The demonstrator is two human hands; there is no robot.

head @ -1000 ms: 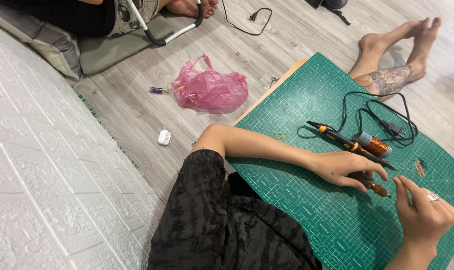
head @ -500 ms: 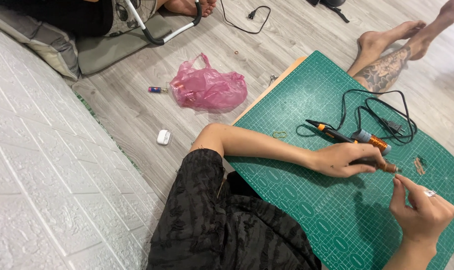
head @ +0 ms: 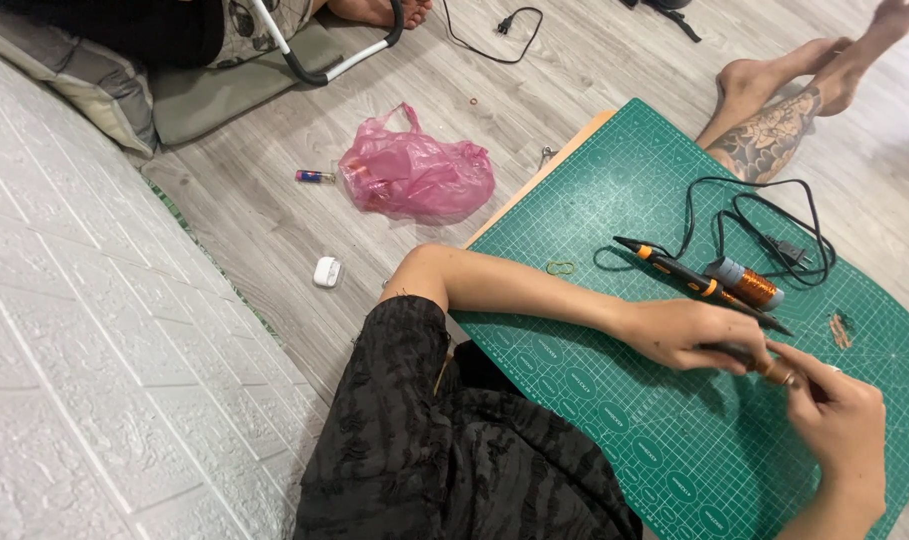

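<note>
Holding small copper-wound cylindrical coil (head: pixel 777 371) between both hands at 4 o'clock on green gridded cutting mat (head: pixel 614 400). Left hand (head: pixel 689 335) closed around one end; right hand (head: pixel 839 420) pinching other. Likely light, stiff, thin winding fragile: grip ends. Orange-black soldering iron (head: pixel 689 277) at 2 o'clock.

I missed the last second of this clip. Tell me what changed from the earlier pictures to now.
The left hand and right hand have drawn together over the green cutting mat and now both pinch the small copper-wound piece. In the background, another person's foot lifted. The soldering iron, copper wire spool, black cord and pink bag lie as before.
</note>
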